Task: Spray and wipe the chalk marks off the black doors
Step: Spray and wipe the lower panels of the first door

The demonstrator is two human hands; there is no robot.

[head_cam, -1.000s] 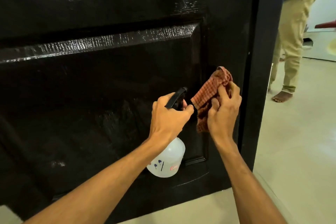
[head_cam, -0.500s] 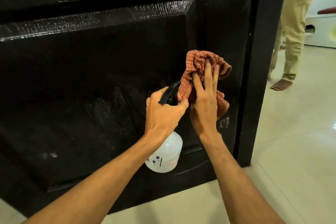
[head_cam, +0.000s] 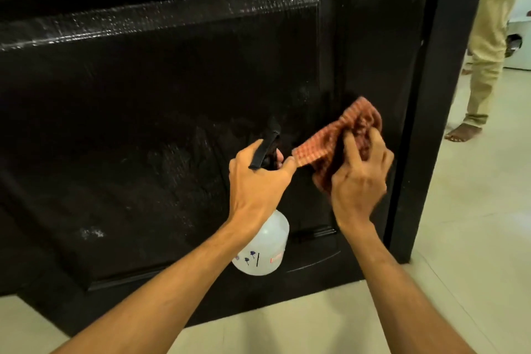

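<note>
Chalk smudge, pale, low at left of black panelled door, well left of both hands. Nearer: left hand, gripping white plastic spray bottle. Right hand clutching red checked cloth against panel's right edge.

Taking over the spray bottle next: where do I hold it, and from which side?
Hold the spray bottle just under its black trigger head, where the left hand grips it, coming from the side away from the door: the white body below is wide and round.
</note>
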